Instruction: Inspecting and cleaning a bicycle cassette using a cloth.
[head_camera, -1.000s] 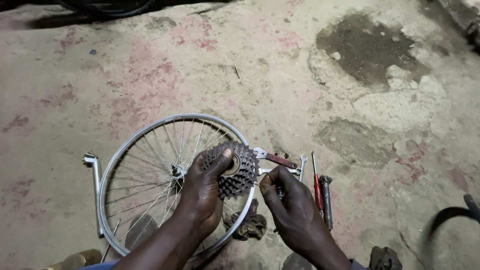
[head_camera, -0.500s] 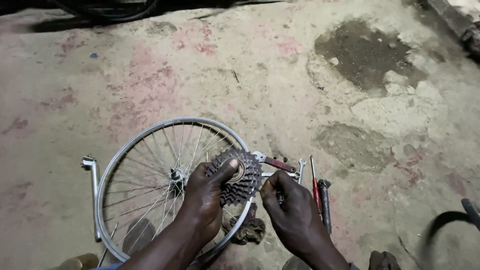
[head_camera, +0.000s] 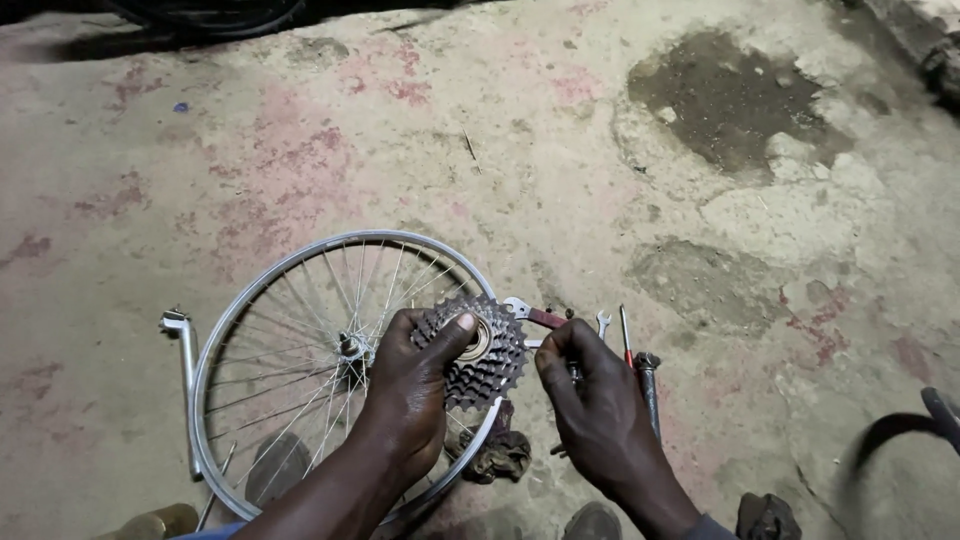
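My left hand (head_camera: 410, 395) grips a stack of toothed bicycle sprockets (head_camera: 480, 352), thumb across its top, holding it above the right side of a spoked wheel rim (head_camera: 262, 290) that lies flat on the concrete floor. Just right of the sprockets, my right hand (head_camera: 598, 420) has its fingers curled around a thin metal tool that is mostly hidden. The wheel hub (head_camera: 350, 347) shows left of my left hand.
Small wrenches and a screwdriver (head_camera: 626, 340) lie right of my right hand. A metal crank-like bar (head_camera: 186, 375) rests left of the rim. A dirty rag (head_camera: 500, 455) sits between my wrists. A dark curved strip (head_camera: 890, 430) is at the far right.
The view has shifted slightly. My left thumb has slid over the centre of the sprocket stack, and my right hand has drawn closer to it.
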